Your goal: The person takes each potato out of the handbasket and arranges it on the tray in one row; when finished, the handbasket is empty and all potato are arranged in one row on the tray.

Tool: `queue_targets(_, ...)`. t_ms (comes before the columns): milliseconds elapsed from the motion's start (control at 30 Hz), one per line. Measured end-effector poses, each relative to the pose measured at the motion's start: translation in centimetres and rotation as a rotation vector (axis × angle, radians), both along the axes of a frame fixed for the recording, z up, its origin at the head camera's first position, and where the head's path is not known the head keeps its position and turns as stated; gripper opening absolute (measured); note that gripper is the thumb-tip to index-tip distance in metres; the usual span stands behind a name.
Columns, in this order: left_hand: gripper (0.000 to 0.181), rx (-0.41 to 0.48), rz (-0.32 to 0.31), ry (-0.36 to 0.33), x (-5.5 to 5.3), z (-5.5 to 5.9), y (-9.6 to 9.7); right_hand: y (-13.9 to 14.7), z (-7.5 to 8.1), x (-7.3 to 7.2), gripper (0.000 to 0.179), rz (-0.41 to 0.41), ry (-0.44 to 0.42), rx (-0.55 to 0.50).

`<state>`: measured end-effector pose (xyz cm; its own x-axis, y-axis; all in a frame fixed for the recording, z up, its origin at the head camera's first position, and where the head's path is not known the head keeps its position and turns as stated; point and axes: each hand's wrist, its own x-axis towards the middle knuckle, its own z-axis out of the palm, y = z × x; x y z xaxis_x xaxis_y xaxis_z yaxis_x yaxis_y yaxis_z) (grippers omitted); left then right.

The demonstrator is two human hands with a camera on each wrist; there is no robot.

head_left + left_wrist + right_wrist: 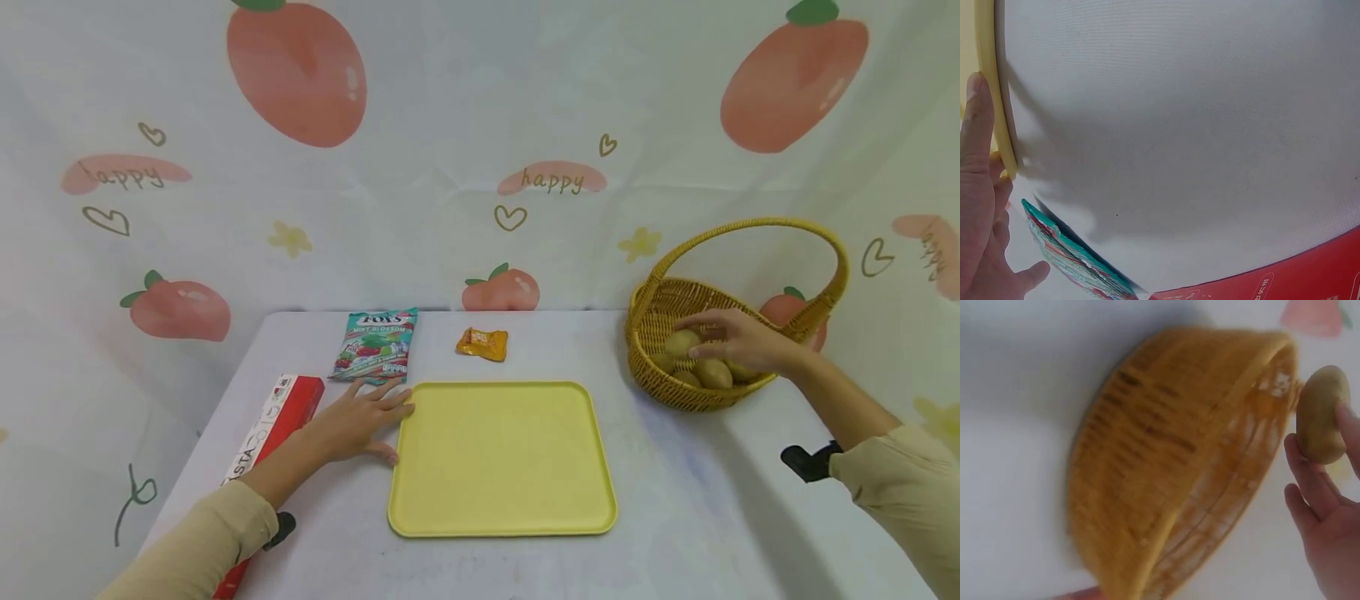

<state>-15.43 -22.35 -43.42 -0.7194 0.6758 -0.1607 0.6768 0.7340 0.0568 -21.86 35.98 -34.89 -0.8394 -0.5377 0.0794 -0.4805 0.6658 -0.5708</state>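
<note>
My right hand [731,337] reaches over the wicker basket [693,398] and pinches a brownish-green oval kiwi [1322,415] between thumb and fingers. In the right wrist view the kiwi shows beside the basket's rim. More kiwis [712,374] lie in the basket below it. My left hand [358,423] is spread at the left edge of the yellow tray [502,458], fingertips on its rim and thumb beside it. Just past those fingers lies a teal Fox's candy bag [375,346], its edge near a finger in the left wrist view.
An orange wrapped snack [482,343] lies behind the tray. A red and white pasta box [281,425] runs along the table's left side, partly under the left forearm. The basket's tall arched handle [772,222] rises over the right hand. A fruit-print cloth hangs behind.
</note>
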Motion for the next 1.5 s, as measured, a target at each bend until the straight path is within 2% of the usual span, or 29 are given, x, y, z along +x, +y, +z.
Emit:
queue_targets(133,0.082,-0.01,0.011,-0.006,0.0,-0.2,0.0,-2.4,0.0,0.5,0.037,0.116,0.024,-0.055)
queue_targets(267,0.084,-0.029,0.024,-0.012,0.0,-0.3,-0.1,-5.2,-0.3,0.6,0.037,0.188,-0.019,-0.099)
queue_targets(500,0.084,-0.04,0.027,-0.013,0.0,-0.3,-0.1,-10.9,-2.0,-0.1,0.037,0.234,-0.155,-0.148)
queue_targets(600,0.084,-0.044,0.029,-0.016,0.0,-0.4,-0.1,-13.3,-3.0,-0.4,0.036,0.262,-0.184,-0.157)
queue_targets(767,0.084,-0.05,0.02,-0.011,0.0,-0.4,0.0,-17.4,-4.9,-0.8,0.035,0.309,-0.186,-0.189)
queue_targets(967,0.083,-0.042,0.017,-0.011,0.0,-0.3,0.0,-21.9,-7.3,-1.0,0.036,0.309,-0.199,-0.192)
queue_targets(1100,0.082,-0.04,0.014,-0.012,0.0,-0.1,0.1,-24.5,-8.6,-0.9,0.035,0.318,-0.173,-0.158)
queue_targets(1300,0.082,-0.043,0.021,-0.025,0.0,0.2,0.1,-28.4,-9.1,-0.6,0.035,0.319,-0.093,-0.093)
queue_targets(1500,0.083,-0.031,0.024,-0.032,0.0,0.0,0.1,-31.7,-9.3,0.1,0.036,0.295,-0.076,-0.067)
